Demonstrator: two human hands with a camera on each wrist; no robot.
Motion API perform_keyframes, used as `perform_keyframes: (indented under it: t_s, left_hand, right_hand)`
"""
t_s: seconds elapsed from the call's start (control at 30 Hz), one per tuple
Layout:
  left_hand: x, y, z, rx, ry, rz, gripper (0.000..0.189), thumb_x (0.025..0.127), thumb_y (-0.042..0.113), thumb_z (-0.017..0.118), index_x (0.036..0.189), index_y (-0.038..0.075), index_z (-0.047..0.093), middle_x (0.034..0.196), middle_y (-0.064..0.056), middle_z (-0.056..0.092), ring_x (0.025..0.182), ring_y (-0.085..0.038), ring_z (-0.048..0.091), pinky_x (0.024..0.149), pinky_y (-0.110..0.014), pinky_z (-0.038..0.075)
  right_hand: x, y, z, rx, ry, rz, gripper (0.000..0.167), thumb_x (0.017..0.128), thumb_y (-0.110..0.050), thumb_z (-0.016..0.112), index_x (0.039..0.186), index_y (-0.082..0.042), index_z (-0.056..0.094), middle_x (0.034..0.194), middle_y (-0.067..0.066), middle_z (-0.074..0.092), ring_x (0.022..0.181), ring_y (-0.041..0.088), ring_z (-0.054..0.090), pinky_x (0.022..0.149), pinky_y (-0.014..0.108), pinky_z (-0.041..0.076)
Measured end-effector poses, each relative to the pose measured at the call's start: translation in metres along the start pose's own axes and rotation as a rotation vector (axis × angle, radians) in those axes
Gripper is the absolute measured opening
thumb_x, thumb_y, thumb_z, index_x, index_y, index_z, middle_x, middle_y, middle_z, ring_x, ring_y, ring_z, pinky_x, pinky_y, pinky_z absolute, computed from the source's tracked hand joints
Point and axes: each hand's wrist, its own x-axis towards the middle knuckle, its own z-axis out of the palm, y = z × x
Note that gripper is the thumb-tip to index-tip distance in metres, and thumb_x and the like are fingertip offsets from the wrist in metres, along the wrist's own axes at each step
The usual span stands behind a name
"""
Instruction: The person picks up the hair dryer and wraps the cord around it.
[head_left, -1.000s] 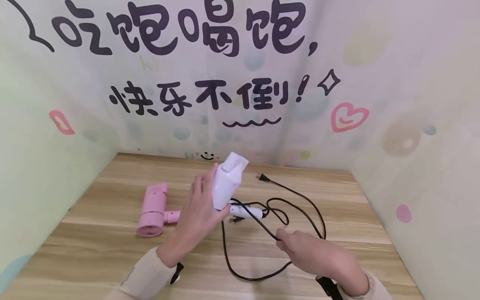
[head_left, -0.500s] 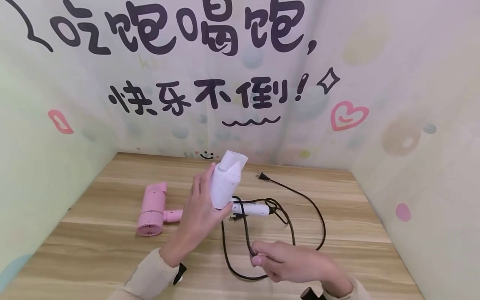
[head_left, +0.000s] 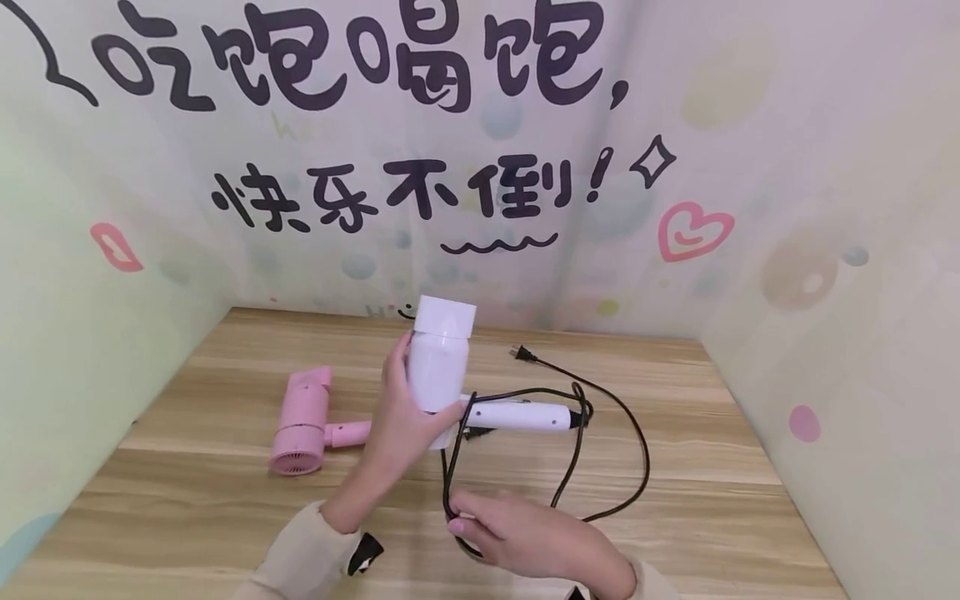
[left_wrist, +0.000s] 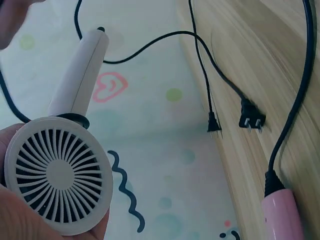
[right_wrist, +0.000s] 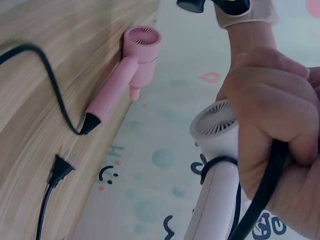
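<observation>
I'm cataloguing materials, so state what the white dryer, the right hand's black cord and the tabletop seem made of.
White dryer: probably hard plastic, smooth with slight sheen; its slatted grille looks moulded.
Black cord: likely rubber or soft plastic, fairly matt, bending in smooth curves.
Tabletop: wood or wood-look laminate, satin; grain shows, but which stays open.

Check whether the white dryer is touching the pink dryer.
Apart. The right wrist view plainly shows a strip of patterned wall between the white dryer and the pink dryer.
</observation>
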Motion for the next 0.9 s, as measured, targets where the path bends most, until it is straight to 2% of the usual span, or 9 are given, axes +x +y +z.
perform_keyframes:
  t_s: [0.2,0.3,0.43,0.7,0.77,0.9]
  left_hand:
    - [0.006,-0.001,-0.012,-0.176,-0.028,-0.119,0.11,0.064,0.013,0.084,0.146,0.023,0.012,0.126,-0.012,0.044,0.104,-0.03,0.052,0.083,-0.044,0.052]
    - [0.004,0.0,-0.014,-0.252,-0.077,-0.183,0.105,0.066,0.013,0.082,0.145,0.024,0.013,0.126,-0.012,0.043,0.104,-0.031,0.052,0.079,-0.041,0.053]
    - [0.001,0.004,-0.015,-0.342,-0.12,-0.218,0.104,0.068,0.013,0.08,0.146,0.025,0.012,0.126,-0.013,0.041,0.105,-0.031,0.051,0.079,-0.039,0.053]
    - [-0.002,0.012,-0.018,-0.354,-0.146,-0.259,0.105,0.068,0.014,0.081,0.146,0.026,0.012,0.128,-0.012,0.042,0.107,-0.033,0.051,0.078,-0.042,0.054]
    - [-0.002,0.013,-0.018,-0.371,-0.162,-0.266,0.105,0.068,0.013,0.081,0.146,0.027,0.013,0.129,-0.012,0.043,0.108,-0.033,0.052,0.077,-0.042,0.055]
    - [-0.004,0.015,-0.015,-0.386,-0.213,-0.274,0.102,0.067,0.012,0.08,0.145,0.027,0.016,0.126,-0.015,0.046,0.105,-0.033,0.054,0.078,-0.043,0.054]
  right_hand:
    - [-0.009,0.013,-0.003,0.035,0.036,0.125,0.024,0.099,-0.03,0.04,0.08,-0.016,0.042,0.064,-0.012,0.032,0.055,-0.002,0.034,0.053,0.014,0.036]
    - [-0.008,0.02,-0.001,0.025,0.048,0.114,0.024,0.099,-0.029,0.041,0.078,-0.015,0.042,0.062,-0.013,0.031,0.052,-0.003,0.031,0.051,0.013,0.034]
    - [-0.004,0.03,-0.003,-0.006,0.067,0.087,0.023,0.099,-0.028,0.041,0.08,-0.015,0.043,0.06,-0.013,0.029,0.05,-0.002,0.029,0.05,0.013,0.034]
    - [-0.015,0.052,-0.022,-0.052,0.137,0.121,0.018,0.099,-0.028,0.04,0.086,-0.018,0.048,0.061,-0.012,0.031,0.05,-0.001,0.027,0.049,0.015,0.033]
    - [-0.016,0.057,-0.026,-0.104,0.195,0.095,0.018,0.099,-0.027,0.041,0.087,-0.018,0.051,0.064,-0.012,0.036,0.053,-0.001,0.031,0.052,0.016,0.035]
    - [-0.015,0.064,-0.026,-0.156,0.342,0.036,0.013,0.096,-0.018,0.05,0.094,-0.012,0.061,0.079,-0.006,0.059,0.068,0.003,0.05,0.061,0.018,0.045]
